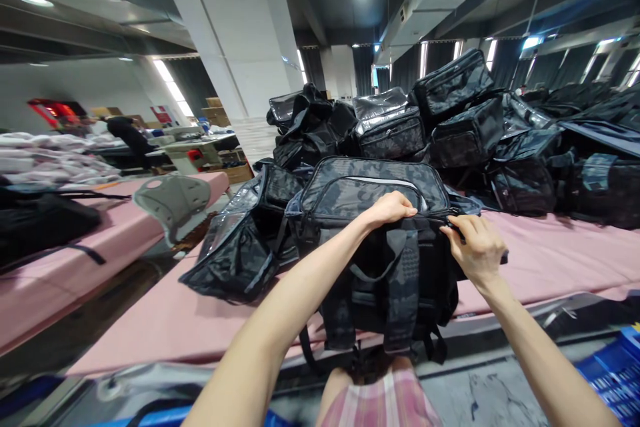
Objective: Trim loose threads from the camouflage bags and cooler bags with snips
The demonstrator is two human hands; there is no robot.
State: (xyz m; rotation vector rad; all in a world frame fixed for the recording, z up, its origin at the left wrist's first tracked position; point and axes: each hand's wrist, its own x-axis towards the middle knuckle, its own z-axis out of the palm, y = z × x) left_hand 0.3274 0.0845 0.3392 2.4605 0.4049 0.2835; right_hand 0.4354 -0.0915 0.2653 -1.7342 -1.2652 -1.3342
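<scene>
A dark camouflage bag (380, 260) stands at the near edge of a pink-covered table (550, 253), its straps hanging over the edge. My left hand (389, 208) grips the top rim of the bag near the lid. My right hand (475, 247) is pinched on the zipper pull at the bag's upper right corner. The lid (370, 188) is tilted up behind my hands.
A heap of similar dark bags (450, 120) fills the table behind. Another bag with clear plastic (235, 247) lies to the left. A second pink table (75, 247) at left holds a black bag. A blue crate (615, 373) sits at lower right. A person bends over far left.
</scene>
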